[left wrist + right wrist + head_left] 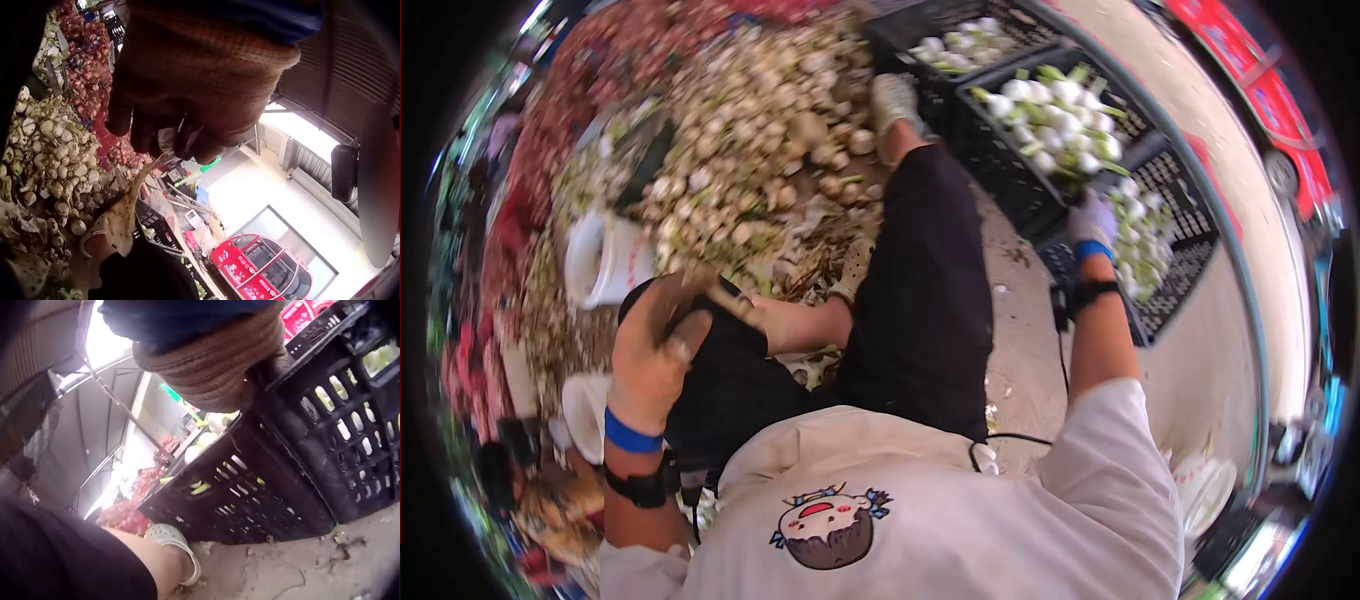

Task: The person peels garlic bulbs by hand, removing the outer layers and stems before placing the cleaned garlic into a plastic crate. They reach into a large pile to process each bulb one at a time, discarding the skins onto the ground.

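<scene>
My gloved left hand is raised over the left knee. Its fingers curl round a dry, pale, spotted leafy strip, which hangs down below the fingertips in the left wrist view. My gloved right hand reaches out to the right, at the rim between two black plastic crates. White bulbs with green stems fill one crate, and more such bulbs lie in the nearer crate. The right fingers are hidden behind the crate rim in the right wrist view, and I cannot tell what they hold.
A big heap of unpeeled bulbs spreads in front of my legs, with loose husks around my shoes. White buckets stand at the left. Red mesh sacks lie behind the heap. A red vehicle is parked beyond the crates.
</scene>
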A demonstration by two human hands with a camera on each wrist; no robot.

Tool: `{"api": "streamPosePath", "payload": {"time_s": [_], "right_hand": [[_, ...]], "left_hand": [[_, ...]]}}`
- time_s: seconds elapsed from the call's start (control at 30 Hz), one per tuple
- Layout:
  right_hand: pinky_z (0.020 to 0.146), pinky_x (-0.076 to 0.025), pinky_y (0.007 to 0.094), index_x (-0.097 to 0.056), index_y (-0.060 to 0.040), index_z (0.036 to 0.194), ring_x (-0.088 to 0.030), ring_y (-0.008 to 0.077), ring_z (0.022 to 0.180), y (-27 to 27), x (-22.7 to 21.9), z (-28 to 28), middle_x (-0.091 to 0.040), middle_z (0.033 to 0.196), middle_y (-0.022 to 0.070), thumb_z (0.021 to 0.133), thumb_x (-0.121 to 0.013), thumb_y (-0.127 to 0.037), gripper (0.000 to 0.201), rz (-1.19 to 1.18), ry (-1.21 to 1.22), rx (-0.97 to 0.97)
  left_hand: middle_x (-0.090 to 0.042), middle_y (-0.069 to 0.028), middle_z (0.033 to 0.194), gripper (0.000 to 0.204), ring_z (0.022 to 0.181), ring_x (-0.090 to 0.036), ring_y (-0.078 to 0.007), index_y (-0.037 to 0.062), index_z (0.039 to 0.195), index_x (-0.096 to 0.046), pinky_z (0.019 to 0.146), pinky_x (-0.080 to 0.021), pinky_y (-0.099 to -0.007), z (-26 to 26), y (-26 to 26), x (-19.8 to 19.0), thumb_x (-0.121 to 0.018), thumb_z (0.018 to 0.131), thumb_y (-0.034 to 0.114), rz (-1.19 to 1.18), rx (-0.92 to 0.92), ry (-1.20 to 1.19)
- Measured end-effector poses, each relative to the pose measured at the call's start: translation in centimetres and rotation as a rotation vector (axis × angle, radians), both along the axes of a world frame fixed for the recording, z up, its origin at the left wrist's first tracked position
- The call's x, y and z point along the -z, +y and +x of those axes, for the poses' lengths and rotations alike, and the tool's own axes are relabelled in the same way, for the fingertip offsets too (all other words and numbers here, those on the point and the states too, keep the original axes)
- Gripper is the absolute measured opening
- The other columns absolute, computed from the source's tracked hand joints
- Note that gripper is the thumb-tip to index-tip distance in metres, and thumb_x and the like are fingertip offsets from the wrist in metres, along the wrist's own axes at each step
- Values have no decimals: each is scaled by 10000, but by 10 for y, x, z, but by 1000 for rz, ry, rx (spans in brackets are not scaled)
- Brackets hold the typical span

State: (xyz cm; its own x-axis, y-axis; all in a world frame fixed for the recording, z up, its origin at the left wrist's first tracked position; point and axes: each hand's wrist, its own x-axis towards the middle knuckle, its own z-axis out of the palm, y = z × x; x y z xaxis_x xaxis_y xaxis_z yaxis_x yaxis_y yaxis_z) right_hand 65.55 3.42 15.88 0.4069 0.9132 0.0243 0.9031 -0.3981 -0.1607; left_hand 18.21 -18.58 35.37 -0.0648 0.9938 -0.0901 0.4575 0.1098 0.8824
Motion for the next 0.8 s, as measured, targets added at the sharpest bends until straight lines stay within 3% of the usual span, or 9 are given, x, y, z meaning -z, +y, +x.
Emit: {"api": "streamPosePath", "payload": {"time_s": [0.17,0.27,0.33,0.4,0.47,0.5,0.6,0.67,0.8], "right_hand": [[780,-449,439,-617,-151,966,-533,350,909,-41,21,-19,-564,988,130,737,-572,-172,234,283,-140,-381],[762,-459,390,-619,-100,934,-561,321,861,-66,43,-40,-590,947,112,736,-583,-102,201,260,164,-648],[762,-473,359,-610,-65,994,-593,297,849,-82,55,-56,-595,1001,125,764,-589,-112,236,-224,574,-745],[758,-482,342,-592,-39,1054,-615,272,841,-89,62,-67,-605,975,144,782,-623,-150,296,-517,620,-740],[743,-487,340,-593,-42,1051,-620,278,817,-79,68,-61,-609,949,148,777,-635,-147,296,-254,518,-722],[727,-492,339,-600,-46,1029,-621,289,804,-69,62,-55,-611,935,155,785,-636,-155,269,48,493,-799],[734,-486,298,-595,-29,1027,-616,236,801,-44,-5,-64,-625,961,136,827,-601,-144,231,271,355,-726],[779,-453,249,-579,12,1073,-566,134,865,-45,-53,-98,-617,970,67,881,-540,-107,229,188,807,-518],[846,-427,242,-576,15,1098,-551,130,932,-57,-101,-169,-610,1015,76,881,-535,-78,239,208,983,-624]], "left_hand": [[-567,-121,1141,397,1047,-517,-177,-41,1191,-493,910,-398,-284,-6,18,-19,-555,834,121,-11,-166,-15],[-571,-111,1125,379,1007,-527,-161,-34,1191,-499,874,-420,-272,-6,27,-25,-551,842,103,101,-192,-42],[-583,-109,1108,365,981,-539,-155,-20,1182,-518,850,-434,-270,-9,28,-31,-563,838,94,66,-180,-19],[-599,-96,1082,346,973,-550,-151,-4,1167,-536,847,-438,-267,-18,27,-25,-574,840,101,74,-204,18],[-609,-84,1065,330,973,-552,-145,8,1156,-550,844,-437,-260,-31,28,-16,-582,842,104,148,-161,40],[-602,-81,1083,338,973,-552,-145,22,1174,-539,850,-440,-262,-37,29,-9,-581,849,100,166,-166,-13],[-558,-95,1146,409,1070,-509,-164,-31,1199,-495,937,-378,-276,-35,26,-1,-588,838,139,117,-263,-228],[-565,-92,1135,422,1065,-511,-162,-30,1197,-497,935,-380,-281,-39,18,4,-606,834,157,46,-197,-219],[-568,-81,1127,426,1047,-509,-161,-14,1198,-504,929,-377,-279,-49,0,11,-607,825,167,-37,-166,-266]]}}
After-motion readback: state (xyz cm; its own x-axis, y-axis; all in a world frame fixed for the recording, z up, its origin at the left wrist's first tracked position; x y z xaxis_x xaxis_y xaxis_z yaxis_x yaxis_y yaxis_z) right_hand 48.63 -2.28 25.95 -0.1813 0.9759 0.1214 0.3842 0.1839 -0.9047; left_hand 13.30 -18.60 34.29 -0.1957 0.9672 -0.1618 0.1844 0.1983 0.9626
